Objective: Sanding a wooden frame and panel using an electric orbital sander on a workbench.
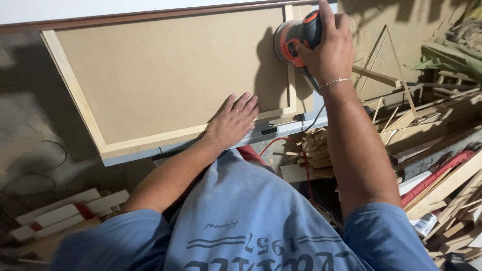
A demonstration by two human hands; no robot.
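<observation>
Right hand (329, 50), fingers clenched around orange-and-black round power sander (293, 40), presses it on the right rail of the pale-wood-framed brown fibreboard panel (165, 70). Left hand (233, 120) lies flat, fingers released, at the panel's near edge (offcut wooden strips (442, 185) crowd the right).
</observation>
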